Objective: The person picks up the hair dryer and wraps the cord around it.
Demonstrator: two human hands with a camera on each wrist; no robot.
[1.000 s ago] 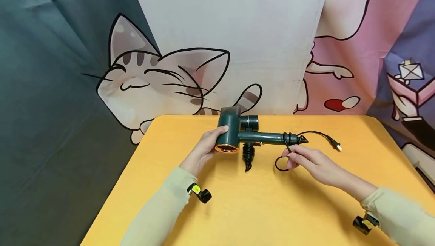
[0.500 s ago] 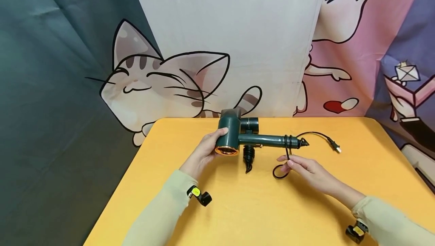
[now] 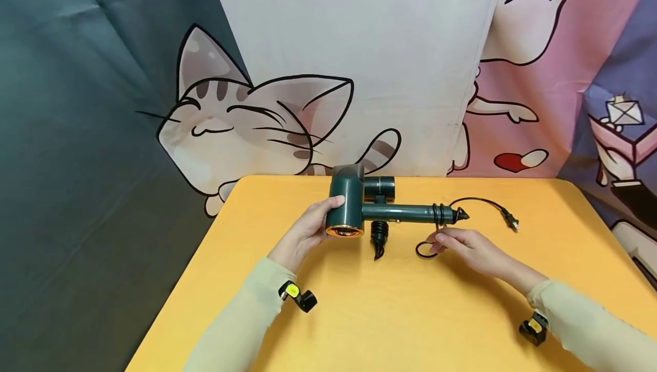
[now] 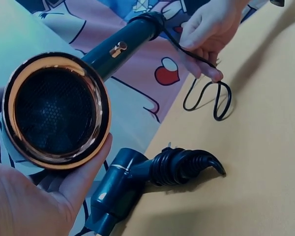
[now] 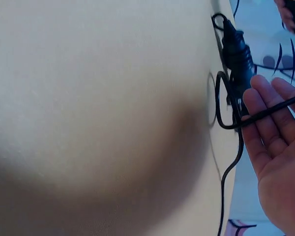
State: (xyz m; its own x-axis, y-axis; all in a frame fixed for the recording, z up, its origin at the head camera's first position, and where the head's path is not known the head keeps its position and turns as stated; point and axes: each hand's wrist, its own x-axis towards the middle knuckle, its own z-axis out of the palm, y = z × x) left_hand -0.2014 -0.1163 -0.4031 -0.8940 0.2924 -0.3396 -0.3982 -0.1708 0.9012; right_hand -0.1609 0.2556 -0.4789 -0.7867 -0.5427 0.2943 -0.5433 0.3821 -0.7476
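Observation:
A dark green hair dryer (image 3: pixel 347 198) with a copper-coloured rim is held up by my left hand (image 3: pixel 306 226), whose fingers and thumb grip its barrel. Its handle points right, and several turns of black cord wrap the handle's end. Below that end my right hand (image 3: pixel 469 248) holds the loose cord (image 5: pixel 270 112) between thumb and fingers. The right wrist view shows the cord crossing the fingers, and a small loop hangs beside them. Behind the held dryer, a second dark hair dryer (image 4: pixel 117 184) lies on the table, its handle thickly wrapped in black cord.
The yellow table (image 3: pixel 390 315) carries the cord's far end, with a two-pin plug (image 3: pixel 511 222) to the right behind my right hand. A printed cartoon curtain (image 3: pixel 400 47) hangs along the back edge, and a dark green one (image 3: pixel 77 161) on the left.
My right hand has brought the cord from behind the handle's end to below it, and more cord now lies tight around the handle. My left hand keeps gripping the dryer in nearly the same place.

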